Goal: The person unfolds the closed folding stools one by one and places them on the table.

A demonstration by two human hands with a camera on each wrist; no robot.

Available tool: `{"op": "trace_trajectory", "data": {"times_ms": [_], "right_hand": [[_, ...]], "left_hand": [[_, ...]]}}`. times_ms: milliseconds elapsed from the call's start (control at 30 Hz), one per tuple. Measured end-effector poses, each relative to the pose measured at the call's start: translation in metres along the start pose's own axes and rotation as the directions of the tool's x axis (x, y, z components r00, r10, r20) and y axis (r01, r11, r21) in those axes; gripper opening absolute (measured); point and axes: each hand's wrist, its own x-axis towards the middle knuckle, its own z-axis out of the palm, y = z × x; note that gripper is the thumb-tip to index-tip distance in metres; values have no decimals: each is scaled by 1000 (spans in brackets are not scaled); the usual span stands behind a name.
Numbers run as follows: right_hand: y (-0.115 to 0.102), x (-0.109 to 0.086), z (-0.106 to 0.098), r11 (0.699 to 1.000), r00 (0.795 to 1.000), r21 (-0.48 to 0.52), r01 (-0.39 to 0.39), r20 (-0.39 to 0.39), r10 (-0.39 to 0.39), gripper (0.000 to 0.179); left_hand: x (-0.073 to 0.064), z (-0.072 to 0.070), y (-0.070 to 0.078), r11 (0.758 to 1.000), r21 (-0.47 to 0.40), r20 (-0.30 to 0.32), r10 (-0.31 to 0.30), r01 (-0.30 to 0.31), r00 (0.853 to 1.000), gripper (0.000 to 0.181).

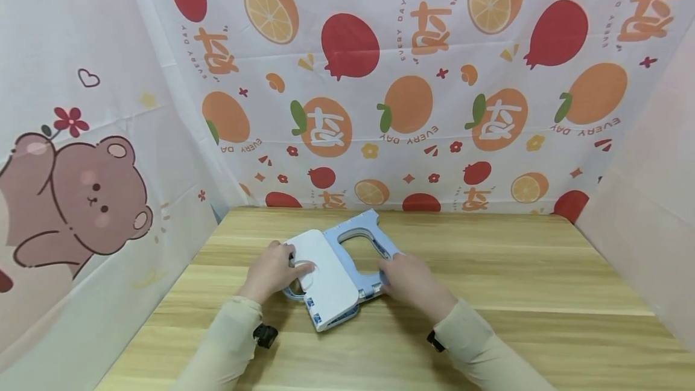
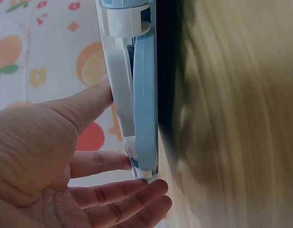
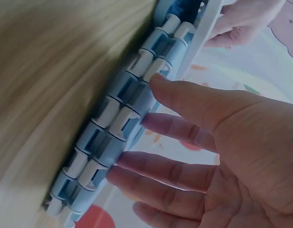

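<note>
A plastic folding stool [image 1: 321, 270] with a white top and light blue legs lies tilted on the wooden table, partly unfolded. Its blue leg frame [image 1: 352, 260], with a large rounded opening, is spread out to the right. My left hand [image 1: 274, 270] holds the left edge of the white panel, thumb on its face. In the left wrist view the folded blue and white layers [image 2: 137, 90] show edge-on beside the fingers. My right hand [image 1: 415, 282] grips the right side of the blue frame. A row of blue and white hinge knuckles [image 3: 113, 114] runs beside its thumb and fingers.
The wood-grain table [image 1: 488, 294] extends around the stool. A fruit-print cloth [image 1: 380, 89] hangs along its back edge, a bear-print cloth [image 1: 98, 192] on the left, and a pale cloth [image 1: 646, 186] on the right. Dark wrist bands [image 1: 265, 335] sit at both sleeves.
</note>
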Motion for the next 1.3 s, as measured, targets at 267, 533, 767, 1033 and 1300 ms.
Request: {"op": "trace_trajectory", "data": {"times_ms": [267,533,767,1033,1300], "right_hand": [[17,-25,-9,993,996,79,-89,16,88,29],[27,-53,-19,986,990,92,-138,21,136,33],[31,-74,-19,991,991,37,-129,-20,129,41],[29,-84,-21,986,986,24,-164,-10,164,43],[28,-89,-26,973,973,39,-225,52,223,44]], "left_hand": [[8,12,33,999,-9,9,50,-50,999,65],[15,21,62,995,-43,42,96,-94,995,53],[18,29,81,982,-70,53,178,-174,983,49],[17,39,86,971,-110,36,217,-212,976,58],[14,43,89,965,-175,30,204,-196,978,66]]}}
